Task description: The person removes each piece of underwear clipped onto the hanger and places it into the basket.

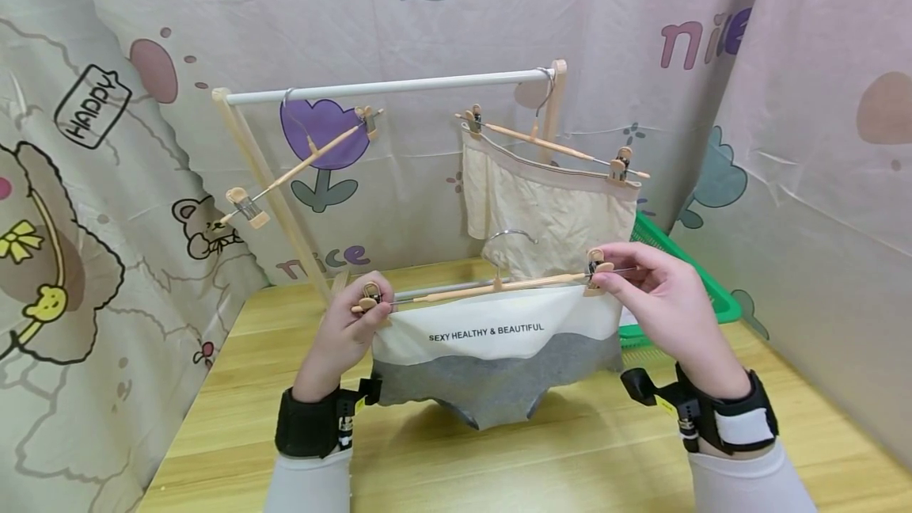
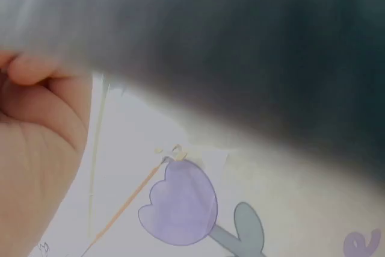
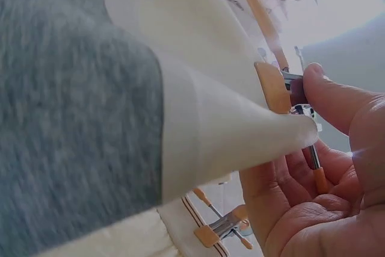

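Both hands pinch the clip hanger (image 1: 492,288): left hand (image 1: 347,331) and right hand (image 1: 663,303) at opposite clips, grey-and-white underwear (image 1: 492,362) hanging above the tabletop (image 1: 499,457).

I see wooden rack (image 1: 242,141) with white rail (image 1: 378,88) on counter (image 1: 235,386). Empty clip hanger (image 1: 302,161) hangs tilted at left; cream shorts (image 1: 549,212) clipped to second hanger (image 1: 549,146) at right. Green basket (image 1: 694,279) behind, cartoon-print curtains (image 1: 107,204) around.

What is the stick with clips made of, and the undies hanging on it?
The pale tan clip hanger looks like smooth wood with a shiny metal hook, judging by colour and glint. The grey and white underwear looks like soft knit fabric: matte, draping, slightly fuzzy. Both hands pinch the hanger's end clips.
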{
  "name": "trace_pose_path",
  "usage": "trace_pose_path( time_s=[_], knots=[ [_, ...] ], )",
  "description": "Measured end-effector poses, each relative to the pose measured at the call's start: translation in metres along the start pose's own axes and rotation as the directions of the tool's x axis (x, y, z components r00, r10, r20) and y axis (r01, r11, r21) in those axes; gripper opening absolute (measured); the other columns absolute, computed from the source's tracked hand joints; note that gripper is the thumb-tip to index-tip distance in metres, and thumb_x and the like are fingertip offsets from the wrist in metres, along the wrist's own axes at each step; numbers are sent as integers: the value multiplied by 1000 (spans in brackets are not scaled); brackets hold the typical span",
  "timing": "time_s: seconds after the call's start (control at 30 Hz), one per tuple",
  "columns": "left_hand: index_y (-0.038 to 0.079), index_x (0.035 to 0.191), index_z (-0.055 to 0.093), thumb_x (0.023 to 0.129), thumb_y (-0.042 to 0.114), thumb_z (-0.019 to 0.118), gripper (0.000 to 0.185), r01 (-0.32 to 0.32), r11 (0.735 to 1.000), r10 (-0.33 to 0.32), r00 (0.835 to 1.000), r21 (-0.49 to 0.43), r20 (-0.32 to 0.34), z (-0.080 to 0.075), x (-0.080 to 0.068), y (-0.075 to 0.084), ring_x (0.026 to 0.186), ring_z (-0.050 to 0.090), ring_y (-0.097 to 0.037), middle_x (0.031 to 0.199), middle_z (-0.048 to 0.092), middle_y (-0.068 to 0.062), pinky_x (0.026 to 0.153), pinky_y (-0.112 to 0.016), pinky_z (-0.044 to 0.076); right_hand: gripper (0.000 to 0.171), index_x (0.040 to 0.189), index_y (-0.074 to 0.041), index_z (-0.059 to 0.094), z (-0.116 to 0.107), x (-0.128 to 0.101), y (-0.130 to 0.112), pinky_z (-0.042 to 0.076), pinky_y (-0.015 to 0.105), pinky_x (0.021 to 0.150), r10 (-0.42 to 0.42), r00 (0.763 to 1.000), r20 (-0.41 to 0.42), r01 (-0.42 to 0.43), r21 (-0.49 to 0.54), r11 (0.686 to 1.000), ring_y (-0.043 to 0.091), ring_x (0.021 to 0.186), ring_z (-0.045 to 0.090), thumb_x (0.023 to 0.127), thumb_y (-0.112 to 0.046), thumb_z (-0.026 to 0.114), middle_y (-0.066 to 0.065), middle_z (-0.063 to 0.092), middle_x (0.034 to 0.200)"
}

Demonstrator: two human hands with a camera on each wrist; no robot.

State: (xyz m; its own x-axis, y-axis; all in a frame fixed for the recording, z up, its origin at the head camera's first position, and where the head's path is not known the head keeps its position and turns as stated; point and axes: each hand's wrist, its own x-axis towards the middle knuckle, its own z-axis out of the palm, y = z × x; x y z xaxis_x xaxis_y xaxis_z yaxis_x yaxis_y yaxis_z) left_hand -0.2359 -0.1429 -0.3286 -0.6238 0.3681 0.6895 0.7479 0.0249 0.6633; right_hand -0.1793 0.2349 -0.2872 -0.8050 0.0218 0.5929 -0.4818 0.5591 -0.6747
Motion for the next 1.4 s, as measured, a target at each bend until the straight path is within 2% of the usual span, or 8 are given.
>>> trace_pose_path(
  time_s=[0.13, 0.37, 0.5, 0.8, 0.97, 1.1, 1.17, 1.4],
  knots=[
    [4, 92, 57, 105, 30, 62, 29, 26, 998, -26, 1000, 53, 7, -4, 1, 1, 58, 36, -8, 79, 45, 9, 47, -28, 32, 26, 119, -7, 73, 0, -1, -1, 49, 14, 67, -5, 1000, -10, 5, 7, 1000, 0, 86, 62, 93, -6, 76, -22, 69, 95],
    [8, 91, 61, 99, 7, 67, 10, 189, 956, -198, 980, 226, 19, -8, 1, 12, 54, 36, -4, 69, 47, 5, 51, -24, 34, 27, 118, -4, 73, 0, -2, -4, 53, 12, 71, -48, 999, -19, 48, 21, 999, -1, 90, 65, 92, -2, 76, -19, 68, 98],
    [9, 93, 62, 98, 8, 69, 9, 255, 900, -282, 959, 354, 27, -8, 2, 20, 61, 46, -7, 75, 57, 0, 56, -24, 40, 28, 118, -4, 73, 1, -2, -6, 54, 11, 74, -62, 998, -16, 62, 31, 998, -2, 90, 67, 91, -1, 76, -18, 69, 98],
    [11, 106, 66, 99, 24, 71, 15, 321, 696, -404, 915, 642, -20, 2, 4, 31, 102, 59, -25, 104, 69, -4, 87, -44, 50, 29, 118, -9, 75, 3, -4, -6, 52, 10, 72, -66, 998, -11, 65, -50, 997, -3, 94, 61, 89, -4, 80, -23, 66, 101],
    [7, 118, 67, 97, 22, 74, 27, 287, 640, -349, 935, 713, -63, 13, 3, 37, 119, 57, -34, 117, 70, -9, 102, -54, 46, 33, 116, -9, 76, 8, -3, -6, 51, 9, 71, -79, 997, -17, 78, -55, 995, -4, 91, 60, 85, -1, 82, -25, 66, 100],
    [3, 121, 67, 93, 22, 78, 35, 208, 648, -253, 966, 733, -51, 24, 2, 41, 124, 57, -36, 121, 70, -11, 109, -55, 43, 33, 114, -9, 76, 11, -3, -7, 51, 9, 70, -96, 995, -13, 95, -58, 994, -4, 89, 60, 83, 0, 83, -23, 66, 99],
    [3, 124, 65, 93, 24, 79, 39, 187, 675, -231, 972, 714, -36, 31, 3, 43, 126, 56, -34, 123, 69, -11, 111, -53, 43, 33, 113, -10, 77, 13, -4, -7, 51, 9, 69, -105, 994, -10, 104, -68, 992, -4, 88, 60, 83, 0, 84, -22, 67, 99],
    [7, 132, 62, 96, 31, 75, 45, 284, 796, -304, 951, 534, -53, 60, 7, 45, 131, 56, -29, 135, 64, -9, 111, -50, 45, 31, 110, -10, 77, 20, -4, -9, 51, 10, 68, -134, 991, 3, 134, -84, 987, -6, 86, 61, 82, 0, 85, -2, 73, 95]
  ],
)
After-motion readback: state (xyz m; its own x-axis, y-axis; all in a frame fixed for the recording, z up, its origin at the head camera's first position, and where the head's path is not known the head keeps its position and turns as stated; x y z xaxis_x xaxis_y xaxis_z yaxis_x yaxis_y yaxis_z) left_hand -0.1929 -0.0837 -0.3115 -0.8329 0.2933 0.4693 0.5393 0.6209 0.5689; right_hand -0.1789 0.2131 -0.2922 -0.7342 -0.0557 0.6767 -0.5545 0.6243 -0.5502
